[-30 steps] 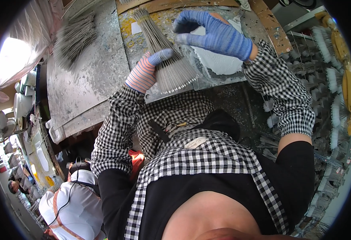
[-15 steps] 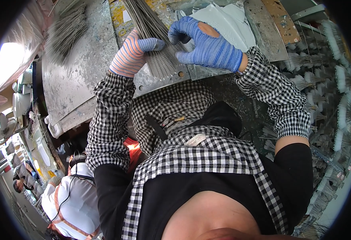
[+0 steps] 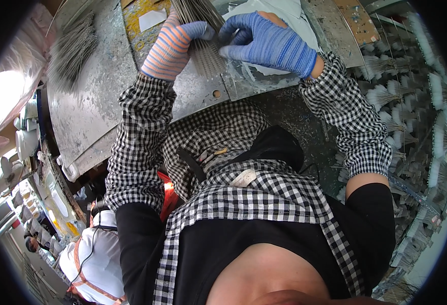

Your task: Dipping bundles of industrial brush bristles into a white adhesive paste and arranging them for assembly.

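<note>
A bundle of thin grey wires (image 3: pixel 207 60) fans out at its lower end over the table's near edge. My left hand (image 3: pixel 171 47), in an orange, white and blue striped glove, closes around its left side, the thumb lying across the wires. From the right, my right hand (image 3: pixel 274 44) in a blue knitted glove curls its fingertips and thumb against the bundle's edge. The upper end of the bundle runs out of the picture. Just behind the right hand, pale grey-white paste (image 3: pixel 297 16) is spread thickly on a board.
Another heap of grey wires (image 3: pixel 72 53) lies on the stained metal table (image 3: pixel 109 84) at left. A white card (image 3: pixel 152 20) is at the back. Racks of wire bundles with whitish ends (image 3: pixel 386 96) stand at right. A person in white (image 3: pixel 93 256) is at lower left.
Both hands and the bundle sit higher in the picture, and the table has shifted with the view. The white card is more exposed. Both hands remain at the bundle.
</note>
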### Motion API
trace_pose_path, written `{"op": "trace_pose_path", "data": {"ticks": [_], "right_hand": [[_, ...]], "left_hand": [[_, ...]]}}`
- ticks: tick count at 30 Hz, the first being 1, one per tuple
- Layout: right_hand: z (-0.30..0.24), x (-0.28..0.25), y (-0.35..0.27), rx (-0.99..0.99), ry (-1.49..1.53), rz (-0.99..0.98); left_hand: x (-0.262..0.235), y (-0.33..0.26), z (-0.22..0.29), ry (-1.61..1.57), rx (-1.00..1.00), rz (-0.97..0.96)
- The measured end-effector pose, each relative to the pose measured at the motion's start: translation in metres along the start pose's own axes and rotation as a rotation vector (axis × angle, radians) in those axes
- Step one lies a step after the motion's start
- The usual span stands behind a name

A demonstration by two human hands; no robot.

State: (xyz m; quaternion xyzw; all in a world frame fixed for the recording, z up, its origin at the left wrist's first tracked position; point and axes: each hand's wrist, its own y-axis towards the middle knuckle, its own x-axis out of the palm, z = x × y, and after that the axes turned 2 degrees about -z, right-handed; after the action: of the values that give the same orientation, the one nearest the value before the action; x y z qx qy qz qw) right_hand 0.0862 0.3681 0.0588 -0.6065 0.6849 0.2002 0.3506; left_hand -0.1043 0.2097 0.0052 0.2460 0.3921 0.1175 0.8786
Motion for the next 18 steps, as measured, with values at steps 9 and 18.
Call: {"op": "trace_pose_path", "data": {"ticks": [9,18], "right_hand": [[0.022,-0.021,-0.002,-0.001,0.318,0.14],[0.102,0.007,0.012,-0.013,-0.15,0.181]], "left_hand": [[0.039,0.078,0.043,-1.047,-0.645,0.37],[0.053,0.107,0.039,0.073,-0.163,0.109]]}}
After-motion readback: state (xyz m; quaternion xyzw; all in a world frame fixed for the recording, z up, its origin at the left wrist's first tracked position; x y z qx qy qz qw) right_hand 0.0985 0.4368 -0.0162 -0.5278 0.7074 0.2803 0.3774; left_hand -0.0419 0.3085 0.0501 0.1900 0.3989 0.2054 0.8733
